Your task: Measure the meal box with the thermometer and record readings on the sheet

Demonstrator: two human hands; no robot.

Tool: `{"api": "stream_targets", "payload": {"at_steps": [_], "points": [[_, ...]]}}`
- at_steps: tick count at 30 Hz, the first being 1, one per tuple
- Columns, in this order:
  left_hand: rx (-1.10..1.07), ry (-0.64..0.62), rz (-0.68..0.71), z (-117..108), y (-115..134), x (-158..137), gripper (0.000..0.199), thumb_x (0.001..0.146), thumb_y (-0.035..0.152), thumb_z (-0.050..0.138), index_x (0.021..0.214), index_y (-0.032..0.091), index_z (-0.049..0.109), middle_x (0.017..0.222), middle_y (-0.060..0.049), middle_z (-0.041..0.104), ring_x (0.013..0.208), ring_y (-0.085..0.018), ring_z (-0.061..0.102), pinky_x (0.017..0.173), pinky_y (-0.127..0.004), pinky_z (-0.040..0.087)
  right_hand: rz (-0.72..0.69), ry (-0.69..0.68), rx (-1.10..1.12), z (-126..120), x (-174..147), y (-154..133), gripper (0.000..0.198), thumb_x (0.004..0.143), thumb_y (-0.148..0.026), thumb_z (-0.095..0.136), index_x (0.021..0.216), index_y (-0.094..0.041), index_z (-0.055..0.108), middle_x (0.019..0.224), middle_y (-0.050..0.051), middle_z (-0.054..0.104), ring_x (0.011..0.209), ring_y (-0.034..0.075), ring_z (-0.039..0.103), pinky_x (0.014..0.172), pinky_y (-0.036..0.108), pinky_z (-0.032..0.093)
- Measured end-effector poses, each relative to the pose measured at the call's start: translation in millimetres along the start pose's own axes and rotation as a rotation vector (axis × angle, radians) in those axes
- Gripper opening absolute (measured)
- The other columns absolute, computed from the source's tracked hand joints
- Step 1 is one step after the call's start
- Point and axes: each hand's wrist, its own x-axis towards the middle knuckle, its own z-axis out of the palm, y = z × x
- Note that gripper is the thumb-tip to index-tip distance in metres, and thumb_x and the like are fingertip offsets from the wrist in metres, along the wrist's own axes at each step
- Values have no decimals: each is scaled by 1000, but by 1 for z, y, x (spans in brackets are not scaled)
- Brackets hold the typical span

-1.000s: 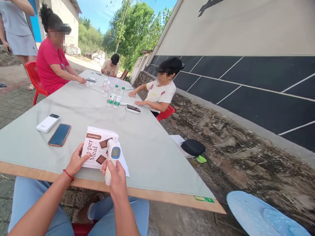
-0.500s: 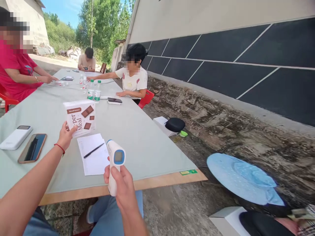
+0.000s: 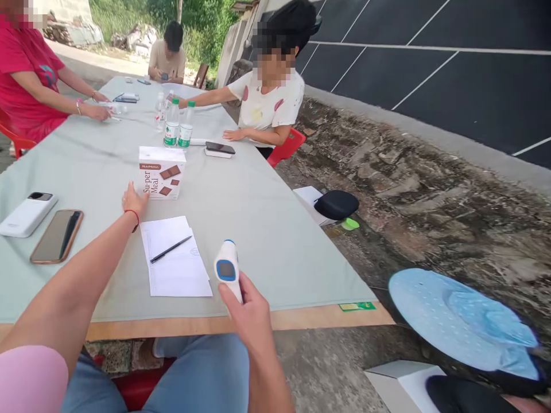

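My right hand (image 3: 249, 310) is closed round the handle of a white and blue infrared thermometer (image 3: 227, 269), its small screen facing me, above the table's near edge. A white box with chocolate pictures (image 3: 162, 178) stands upright on the table. At the box's lower left corner is my left hand (image 3: 135, 201), fingers apart, the thumb overlapping the corner; whether it still touches the box is hard to see. Between my hands lie white paper sheets (image 3: 176, 278) with a black pen (image 3: 171, 249) across them.
A white power bank (image 3: 28, 215) and a phone (image 3: 57, 236) lie at the left. Water bottles (image 3: 178, 126) and another phone (image 3: 220, 148) are beyond the box. Several people sit round the table (image 3: 275, 241). A blue hat (image 3: 460, 321) lies right of the table.
My left hand has carried the box forward and set it upright on the table, loosening its fingers. The thermometer stays in my right hand, and the view has tilted down.
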Motion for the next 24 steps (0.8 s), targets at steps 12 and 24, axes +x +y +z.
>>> {"api": "stream_targets", "payload": {"at_steps": [12, 24], "points": [[254, -443, 317, -122, -1, -196, 43, 81, 42, 62, 121, 24, 61, 125, -10, 60, 134, -35, 37, 111, -53, 30, -453, -46, -1017, 14, 96, 33, 27, 90, -32, 57, 111, -20, 66, 111, 13, 59, 99, 28, 50, 81, 37, 36], [322, -366, 471, -97, -23, -239, 20, 84, 29, 57, 101, 22, 67, 116, -9, 62, 128, -33, 42, 109, -54, 34, -693, -311, -789, 73, 92, -7, 9, 89, -23, 53, 87, -18, 60, 75, 2, 60, 68, 17, 55, 67, 29, 36]]}}
